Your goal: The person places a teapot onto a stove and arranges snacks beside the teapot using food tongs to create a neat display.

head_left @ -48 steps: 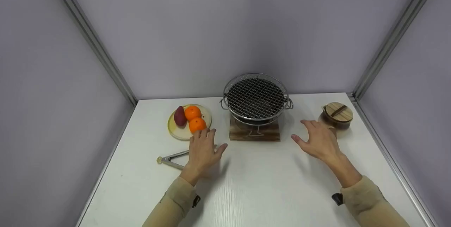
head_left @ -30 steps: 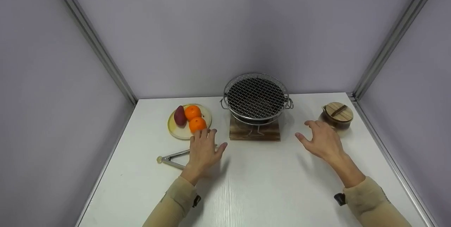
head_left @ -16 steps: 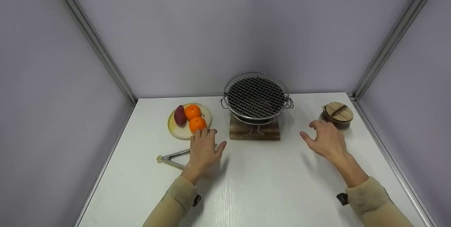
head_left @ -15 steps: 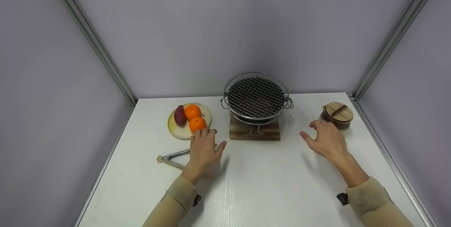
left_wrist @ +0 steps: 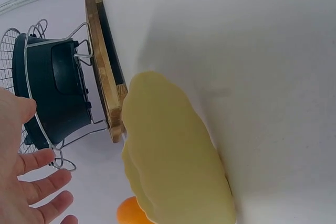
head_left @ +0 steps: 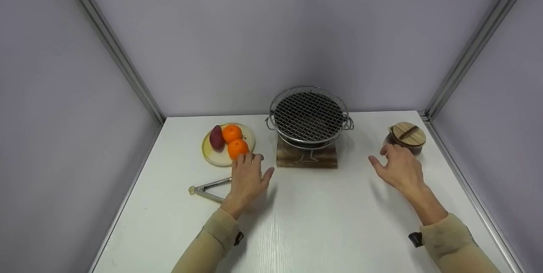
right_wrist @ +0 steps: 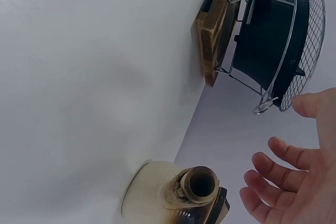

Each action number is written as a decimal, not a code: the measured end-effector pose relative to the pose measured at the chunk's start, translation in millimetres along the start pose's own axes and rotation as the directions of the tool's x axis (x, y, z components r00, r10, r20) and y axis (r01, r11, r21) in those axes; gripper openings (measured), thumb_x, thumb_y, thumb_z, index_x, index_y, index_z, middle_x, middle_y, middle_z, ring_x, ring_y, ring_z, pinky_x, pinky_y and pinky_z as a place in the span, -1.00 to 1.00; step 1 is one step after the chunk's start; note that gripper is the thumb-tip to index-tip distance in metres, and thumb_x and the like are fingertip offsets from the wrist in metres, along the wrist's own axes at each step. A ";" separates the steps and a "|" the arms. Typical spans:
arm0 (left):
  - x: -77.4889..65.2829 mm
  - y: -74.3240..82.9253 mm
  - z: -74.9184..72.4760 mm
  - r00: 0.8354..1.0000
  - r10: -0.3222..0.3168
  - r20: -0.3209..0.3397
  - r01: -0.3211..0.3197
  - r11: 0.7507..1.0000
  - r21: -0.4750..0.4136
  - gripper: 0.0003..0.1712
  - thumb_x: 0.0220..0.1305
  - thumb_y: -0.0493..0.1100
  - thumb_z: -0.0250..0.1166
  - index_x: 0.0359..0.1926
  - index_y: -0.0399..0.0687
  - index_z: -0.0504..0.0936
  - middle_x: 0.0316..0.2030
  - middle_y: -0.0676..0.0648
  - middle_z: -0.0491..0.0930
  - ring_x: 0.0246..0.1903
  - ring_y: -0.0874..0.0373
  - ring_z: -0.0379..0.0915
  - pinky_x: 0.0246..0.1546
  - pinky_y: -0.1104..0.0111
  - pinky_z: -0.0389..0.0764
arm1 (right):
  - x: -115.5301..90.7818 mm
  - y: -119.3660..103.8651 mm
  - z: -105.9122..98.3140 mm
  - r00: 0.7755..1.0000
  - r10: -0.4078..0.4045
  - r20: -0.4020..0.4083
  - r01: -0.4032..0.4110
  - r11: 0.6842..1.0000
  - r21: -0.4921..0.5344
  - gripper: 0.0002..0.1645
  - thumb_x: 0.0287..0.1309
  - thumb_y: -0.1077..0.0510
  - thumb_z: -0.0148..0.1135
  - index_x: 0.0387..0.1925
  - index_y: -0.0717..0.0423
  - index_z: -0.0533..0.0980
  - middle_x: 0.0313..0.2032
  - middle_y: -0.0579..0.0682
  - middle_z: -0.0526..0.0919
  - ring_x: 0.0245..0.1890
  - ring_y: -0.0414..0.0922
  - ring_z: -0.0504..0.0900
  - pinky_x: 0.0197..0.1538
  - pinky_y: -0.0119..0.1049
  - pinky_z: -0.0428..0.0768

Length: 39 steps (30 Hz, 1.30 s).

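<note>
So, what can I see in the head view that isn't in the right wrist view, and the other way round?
Only the head view shows the plate with two oranges and a sweet potato, the tongs and the left hand.

Only the right wrist view shows the hollow handle of the pot, and the palm side of the right hand.

Both share that pot, that hand, the grill, its wooden board and the white table.

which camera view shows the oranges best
The head view: both oranges show there on the plate, though the left hand slightly overlaps the nearer one. The left wrist view catches only part of one, cut off by the bottom edge and a yellow scalloped piece. The right wrist view shows none.
</note>
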State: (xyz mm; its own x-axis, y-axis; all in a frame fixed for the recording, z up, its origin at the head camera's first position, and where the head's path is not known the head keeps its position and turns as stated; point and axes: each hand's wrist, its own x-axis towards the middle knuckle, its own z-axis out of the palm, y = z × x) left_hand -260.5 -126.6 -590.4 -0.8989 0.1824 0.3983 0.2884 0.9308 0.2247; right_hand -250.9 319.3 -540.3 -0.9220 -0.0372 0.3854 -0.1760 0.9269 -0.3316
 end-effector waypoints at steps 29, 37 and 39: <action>12.1 12.0 10.7 0.999 0.029 0.016 -0.029 1.000 0.008 -0.51 0.52 0.17 0.37 0.18 -0.10 0.63 0.04 -0.22 0.65 0.14 -0.24 0.52 0.18 -0.09 0.60 | -5.4 26.8 -4.3 0.996 0.088 0.001 -0.088 0.996 -0.027 -0.56 0.41 -0.07 0.45 -0.26 0.27 0.62 -0.33 0.29 0.71 -0.34 0.28 0.70 -0.44 0.16 0.60; 16.2 16.9 14.2 0.999 0.030 0.046 -0.031 0.999 0.013 -0.49 0.57 0.20 0.32 0.18 -0.12 0.63 0.01 -0.24 0.66 0.13 -0.25 0.53 0.22 -0.10 0.58 | -7.5 32.7 -3.6 0.994 0.110 -0.019 -0.110 0.994 -0.024 -0.58 0.38 -0.05 0.46 -0.29 0.27 0.64 -0.35 0.29 0.72 -0.36 0.28 0.71 -0.48 0.14 0.59; 16.9 17.8 15.3 0.998 0.031 0.052 -0.032 0.999 0.019 -0.49 0.59 0.21 0.29 0.16 -0.12 0.63 0.00 -0.24 0.65 0.12 -0.25 0.52 0.22 -0.10 0.57 | -7.6 34.7 -2.9 0.993 0.115 -0.033 -0.116 0.993 -0.019 -0.59 0.36 -0.04 0.46 -0.27 0.29 0.65 -0.35 0.30 0.75 -0.37 0.31 0.73 -0.49 0.16 0.61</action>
State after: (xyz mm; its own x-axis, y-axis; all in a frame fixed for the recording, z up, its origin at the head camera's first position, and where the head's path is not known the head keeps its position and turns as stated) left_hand -275.7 -102.2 -593.3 -0.9056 0.2273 0.3580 0.3107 0.9302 0.1953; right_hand -249.0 352.8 -552.2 -0.9243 0.0820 0.3728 -0.0616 0.9319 -0.3576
